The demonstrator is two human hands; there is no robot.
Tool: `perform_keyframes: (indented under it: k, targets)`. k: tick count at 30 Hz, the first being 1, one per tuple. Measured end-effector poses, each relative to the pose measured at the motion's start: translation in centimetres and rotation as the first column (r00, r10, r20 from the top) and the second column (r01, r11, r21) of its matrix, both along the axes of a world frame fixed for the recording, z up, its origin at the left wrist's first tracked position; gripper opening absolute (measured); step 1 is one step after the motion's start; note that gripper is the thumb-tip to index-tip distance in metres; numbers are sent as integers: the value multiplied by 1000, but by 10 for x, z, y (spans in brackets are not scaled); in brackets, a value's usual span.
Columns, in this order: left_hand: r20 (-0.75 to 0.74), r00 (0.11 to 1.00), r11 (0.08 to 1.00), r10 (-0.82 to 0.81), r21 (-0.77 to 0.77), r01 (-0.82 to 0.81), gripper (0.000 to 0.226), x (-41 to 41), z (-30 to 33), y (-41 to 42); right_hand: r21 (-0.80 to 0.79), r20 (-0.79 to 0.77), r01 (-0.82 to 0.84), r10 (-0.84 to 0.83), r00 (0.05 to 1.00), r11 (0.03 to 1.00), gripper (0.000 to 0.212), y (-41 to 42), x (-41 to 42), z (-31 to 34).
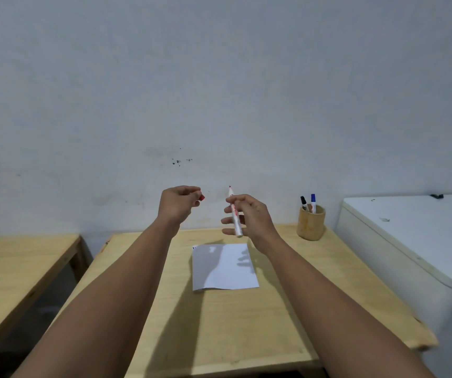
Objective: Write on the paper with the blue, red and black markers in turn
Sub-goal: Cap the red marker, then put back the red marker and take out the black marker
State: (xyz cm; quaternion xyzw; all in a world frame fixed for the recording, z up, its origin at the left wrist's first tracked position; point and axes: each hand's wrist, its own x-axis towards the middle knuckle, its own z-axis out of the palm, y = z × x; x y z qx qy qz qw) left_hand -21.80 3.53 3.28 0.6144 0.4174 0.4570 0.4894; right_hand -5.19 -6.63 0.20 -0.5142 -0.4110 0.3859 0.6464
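My right hand point(249, 218) holds the uncapped red marker point(235, 214) upright, its red tip pointing up, above the far edge of the table. My left hand point(177, 204) is raised beside it, apart from the marker, pinching the red cap point(201, 198) in its fingertips. The white paper point(223, 267) lies flat on the wooden table point(219, 317) below both hands, with a small blue mark at its top left corner. The black marker point(304, 203) and the blue marker point(313, 202) stand capped in a wooden cup point(311, 223) at the table's far right.
A white chest-like appliance point(410, 241) stands against the table's right side. A second wooden table point(14, 263) sits to the left, across a gap. A pale wall rises directly behind the table.
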Motion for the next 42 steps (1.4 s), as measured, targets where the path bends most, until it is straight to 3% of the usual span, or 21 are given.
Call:
perform_keyframes:
  k: [3,6,13,19,24,28,33,37,42]
  targets:
    - [32,999,1000,-5,-28,6,17,6,4,-5,15,209,23,-26,978,1000,12,0,2,-5]
    - [46,999,999,-12,-45,15,17,12,6,-8,3,348,51,-49,936,999,20,0,2,-9]
    - [14,998,998,-57,-40,58,14,28,7,-12,-2,369,98,-90,925,995,21,4,11,-11]
    - [-81,992,994,-94,55,99,13,54,2,-20,23,350,139,-138,926,990,20,5,31,-17]
    - [-237,936,952,-260,99,289,20,112,-4,-31,-23,367,182,-161,916,983,20,0,76,-45]
    - [-298,912,929,-282,154,337,47,171,-14,-34,31,444,393,-365,819,919,19,0,134,-36]
    - [-392,868,922,-304,107,371,66,235,-51,-18,125,481,621,-595,644,774,6,7,215,-4]
    - [-438,830,917,-345,33,398,85,277,-82,-9,124,582,672,-601,547,731,13,19,256,-3]
    - [-419,808,899,-414,-47,436,102,318,-112,-1,19,757,686,-459,466,727,20,33,278,-27]
